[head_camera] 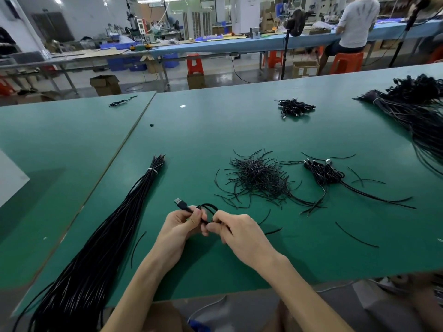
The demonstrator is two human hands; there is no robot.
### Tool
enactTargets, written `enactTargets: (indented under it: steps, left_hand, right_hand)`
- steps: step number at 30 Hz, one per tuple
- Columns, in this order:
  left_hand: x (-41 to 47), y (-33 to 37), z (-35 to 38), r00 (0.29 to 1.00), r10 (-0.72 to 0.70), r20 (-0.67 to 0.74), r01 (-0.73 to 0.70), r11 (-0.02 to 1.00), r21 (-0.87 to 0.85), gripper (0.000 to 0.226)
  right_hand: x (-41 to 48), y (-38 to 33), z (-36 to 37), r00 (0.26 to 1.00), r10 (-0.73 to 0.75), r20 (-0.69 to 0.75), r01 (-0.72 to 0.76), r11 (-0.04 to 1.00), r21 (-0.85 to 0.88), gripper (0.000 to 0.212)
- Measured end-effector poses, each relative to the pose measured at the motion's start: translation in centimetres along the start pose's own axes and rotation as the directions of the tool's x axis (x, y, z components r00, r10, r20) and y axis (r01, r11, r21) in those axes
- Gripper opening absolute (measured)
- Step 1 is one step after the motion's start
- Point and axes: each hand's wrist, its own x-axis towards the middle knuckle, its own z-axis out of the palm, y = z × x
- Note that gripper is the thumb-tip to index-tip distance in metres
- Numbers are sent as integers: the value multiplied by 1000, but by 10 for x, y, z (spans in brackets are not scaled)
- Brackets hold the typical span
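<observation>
Our bare left forearm [148, 271] and right forearm [294, 283] fill the bottom of the frame and meet just below centre, over the near part of the flat green work table [275, 135]. Our left hand [178, 227] has its fingers curled round a thin black USB cable folded into a small coil [208, 207]. Our right hand [242, 232] pinches the same coil from the other side, so both grips are closed on it and the hands almost touch.

The coil's silver-tipped black plug [177, 201] sticks out of the left grip toward the upper left, and a short loop arcs between the two hands. We judge the coil's long axis to run from upper left to lower right.

Up and to the right of the hands, near the middle of the frame, lies a loose heap of short black wire ties [259, 176]. It sits on the right hand's side and nearer to it, so we judge that hand should reach for a tie while the left holds the coil. We cannot tell what the right fingers hide.
</observation>
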Motion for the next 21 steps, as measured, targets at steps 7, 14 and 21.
enactTargets:
  steps: [7,14,21]
  left_hand:
    - [-1,-1,1,1000,-9,23,8,999,42,19]
    - [2,-5,0,1000,-6,25,4,995,97,22]
    - [5,-1,-2,997,-75,26,69,980,186,52]
  right_hand:
    - [-11,8,3,1000,-26,8,26,998,-53,31]
    - [-14,3,7,997,-78,14,79,989,-127,32]
    - [-13,5,6,998,-66,7,66,988,-142,29]
